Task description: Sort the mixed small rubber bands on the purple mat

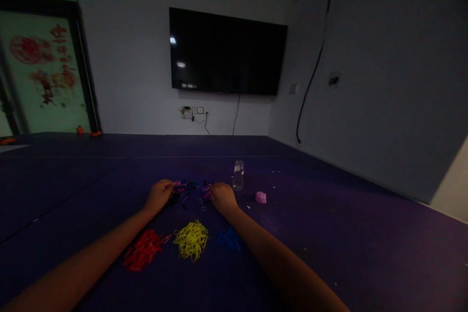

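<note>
Both my arms reach forward over a dark purple table (pixel 329 234). My left hand (pixel 159 195) and my right hand (pixel 222 197) rest with curled fingers at either side of a mixed heap of pink, purple and dark rubber bands (pixel 190 189), fingertips in it. Whether either hand pinches a band is too dark and small to see. Nearer me lie three sorted piles: red bands (pixel 143 249), yellow bands (pixel 191 239) and blue bands (pixel 228 239), partly hidden by my right forearm.
A small clear bottle (pixel 238 175) stands just right of my right hand, with a pink lump (pixel 261 197) beside it. A black wall screen (pixel 226 52) hangs ahead. A window with red decorations (pixel 40 68) is at the far left.
</note>
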`<control>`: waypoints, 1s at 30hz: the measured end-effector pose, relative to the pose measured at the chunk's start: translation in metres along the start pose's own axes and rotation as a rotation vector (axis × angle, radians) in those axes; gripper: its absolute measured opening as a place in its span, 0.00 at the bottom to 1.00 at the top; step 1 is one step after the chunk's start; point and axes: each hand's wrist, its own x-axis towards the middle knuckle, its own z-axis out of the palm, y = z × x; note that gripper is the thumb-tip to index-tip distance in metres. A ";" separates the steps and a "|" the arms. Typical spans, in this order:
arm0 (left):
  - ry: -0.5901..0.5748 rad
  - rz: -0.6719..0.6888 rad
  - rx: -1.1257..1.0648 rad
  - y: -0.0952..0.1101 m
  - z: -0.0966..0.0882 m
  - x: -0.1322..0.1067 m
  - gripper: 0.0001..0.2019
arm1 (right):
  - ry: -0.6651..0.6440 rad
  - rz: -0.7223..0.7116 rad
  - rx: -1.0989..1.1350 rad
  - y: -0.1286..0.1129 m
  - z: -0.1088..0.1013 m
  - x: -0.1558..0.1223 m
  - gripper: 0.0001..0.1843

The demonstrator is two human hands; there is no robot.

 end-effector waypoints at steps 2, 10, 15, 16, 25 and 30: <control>0.013 -0.001 0.010 0.000 -0.001 0.001 0.17 | -0.010 0.009 0.000 0.000 0.000 0.000 0.15; 0.037 0.029 0.052 0.002 -0.003 0.003 0.19 | -0.019 0.018 -0.001 0.001 0.005 0.002 0.14; 0.031 0.028 0.055 -0.001 0.000 0.002 0.18 | -0.034 0.019 0.011 0.003 0.005 0.002 0.14; 0.026 0.027 0.063 -0.001 0.000 0.002 0.18 | -0.037 0.019 0.012 0.003 0.006 0.003 0.14; -0.046 0.014 0.127 0.002 0.001 0.001 0.18 | -0.035 0.016 0.044 0.004 0.005 0.001 0.14; -0.054 0.024 0.156 0.002 0.002 0.001 0.18 | -0.034 0.018 0.052 0.003 0.004 0.001 0.14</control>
